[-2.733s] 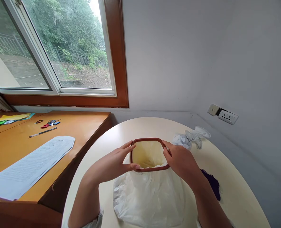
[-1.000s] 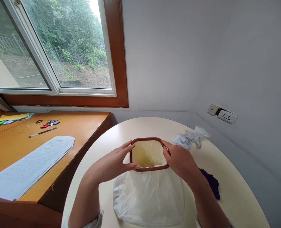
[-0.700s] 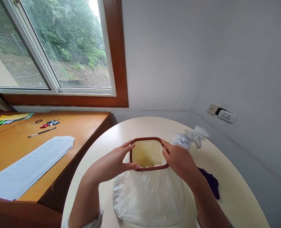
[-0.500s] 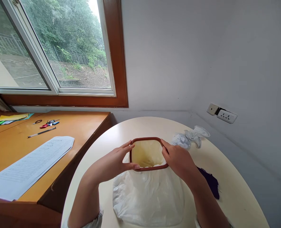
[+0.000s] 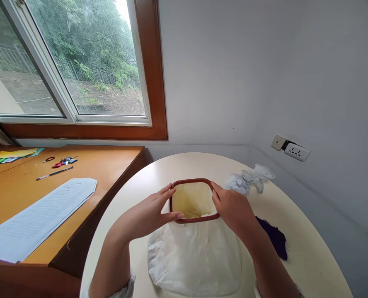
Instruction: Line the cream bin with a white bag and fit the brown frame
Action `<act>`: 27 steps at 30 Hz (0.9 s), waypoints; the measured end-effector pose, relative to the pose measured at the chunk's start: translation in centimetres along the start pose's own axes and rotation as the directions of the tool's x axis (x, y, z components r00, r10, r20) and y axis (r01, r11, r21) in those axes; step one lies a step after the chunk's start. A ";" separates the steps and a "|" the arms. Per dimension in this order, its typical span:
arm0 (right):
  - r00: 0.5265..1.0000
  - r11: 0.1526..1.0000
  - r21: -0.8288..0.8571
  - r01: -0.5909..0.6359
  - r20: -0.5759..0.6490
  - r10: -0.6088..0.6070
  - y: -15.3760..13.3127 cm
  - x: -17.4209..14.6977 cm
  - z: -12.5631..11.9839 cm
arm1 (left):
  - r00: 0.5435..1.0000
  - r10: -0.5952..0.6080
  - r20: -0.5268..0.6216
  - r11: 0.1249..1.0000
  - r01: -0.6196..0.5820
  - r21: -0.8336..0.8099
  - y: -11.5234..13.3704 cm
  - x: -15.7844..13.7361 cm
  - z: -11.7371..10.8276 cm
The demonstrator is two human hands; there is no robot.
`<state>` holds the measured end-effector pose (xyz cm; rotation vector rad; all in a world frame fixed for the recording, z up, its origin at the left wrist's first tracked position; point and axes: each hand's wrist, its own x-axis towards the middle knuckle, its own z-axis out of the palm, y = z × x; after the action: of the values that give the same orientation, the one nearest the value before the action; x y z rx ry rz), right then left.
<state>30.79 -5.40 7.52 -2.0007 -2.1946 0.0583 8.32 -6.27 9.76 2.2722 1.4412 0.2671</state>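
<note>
A small trash bin with a brown, rounded rectangular rim (image 5: 196, 220) stands on the round table, its mouth facing up toward me. A white plastic bag (image 5: 196, 256) lines the inside, where it looks yellowish, and hangs loosely down the outside over the front. My left hand (image 5: 151, 211) grips the left side of the rim, thumb on the front edge and fingers at the back left corner. At the right side, my right hand (image 5: 233, 207) is closed on the rim, with some fingers hidden. The bin's body is covered by the bag.
A knotted, whitish plastic bag (image 5: 249, 180) lies behind my right hand. Dark purple cloth (image 5: 273, 238) sits beside my right forearm. On the wooden desk (image 5: 109, 161) at left are papers (image 5: 41, 219), a pen (image 5: 55, 173) and keys (image 5: 67, 160). Wall sockets (image 5: 296, 152) are at right.
The brown rim has shifted very slightly, with both hands still holding it. Nothing else has visibly moved.
</note>
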 end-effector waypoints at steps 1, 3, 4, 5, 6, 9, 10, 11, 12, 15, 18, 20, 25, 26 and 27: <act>1.000 1.000 -0.007 -0.006 0.010 0.006 0.0 0.0 0.0 | 1.000 -0.003 0.000 1.000 0.003 0.003 0.0 0.0 0.0; 1.000 1.000 -0.023 -0.010 0.027 0.011 -0.1 0.0 -0.1 | 1.000 -0.011 -0.001 1.000 0.011 0.004 0.1 0.0 0.0; 0.999 1.000 -0.029 -0.009 0.034 0.010 -0.2 0.0 -0.2 | 1.000 -0.011 -0.002 1.000 0.011 0.001 0.1 0.0 -0.1; 0.999 0.999 -0.034 -0.007 0.040 0.008 -0.2 0.0 -0.3 | 1.000 -0.007 -0.005 1.000 0.007 -0.003 0.1 0.0 -0.1; 0.999 0.999 -0.035 -0.004 0.047 0.006 -0.2 0.0 -0.3 | 1.000 -0.002 -0.008 1.000 0.002 -0.006 0.1 0.0 -0.1; 0.997 1.000 -0.005 0.006 0.075 -0.005 -0.2 0.0 -0.5 | 1.000 0.018 -0.019 1.000 -0.019 -0.020 0.1 0.0 0.0; 0.996 1.000 0.015 0.013 0.085 -0.014 -0.1 -0.1 -0.6 | 1.000 0.019 -0.023 1.000 -0.020 -0.023 0.1 0.1 0.0; 0.995 0.999 0.040 0.025 0.091 -0.028 0.0 -0.2 -0.7 | 0.999 0.019 -0.028 0.999 -0.020 -0.026 0.1 0.1 0.1; 0.995 0.997 0.066 0.040 0.094 -0.046 0.1 -0.2 -0.8 | 0.999 0.018 -0.031 0.999 -0.019 -0.026 0.0 0.1 0.1; 0.992 0.987 0.141 0.082 0.087 -0.095 0.4 -0.5 -0.8 | 0.999 0.012 -0.040 1.000 -0.012 -0.020 0.0 0.1 0.2; 0.993 0.978 0.192 0.084 0.065 -0.098 0.6 -0.5 -0.8 | 0.999 0.009 -0.044 1.000 -0.010 -0.020 0.0 0.1 0.3; 0.996 0.979 0.194 0.066 0.051 -0.077 0.5 -0.4 -0.7 | 0.999 0.009 -0.051 1.000 -0.010 -0.020 0.1 0.1 0.4; 0.999 0.986 0.165 0.030 0.027 -0.035 0.3 0.0 -0.7 | 0.999 0.005 -0.050 1.000 -0.004 0.018 0.2 0.2 0.3; 0.999 0.986 0.162 0.033 0.022 -0.037 0.3 0.0 -0.7 | 0.999 -0.004 -0.049 1.000 0.006 0.028 0.2 0.2 0.3; 0.999 0.986 0.161 0.037 0.018 -0.040 0.3 0.1 -0.6 | 0.999 -0.015 -0.052 0.999 0.017 0.036 0.1 0.3 0.2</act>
<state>31.17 -5.37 8.09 -1.8794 -2.1651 0.2444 8.65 -6.14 9.59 2.2974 1.5013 0.2983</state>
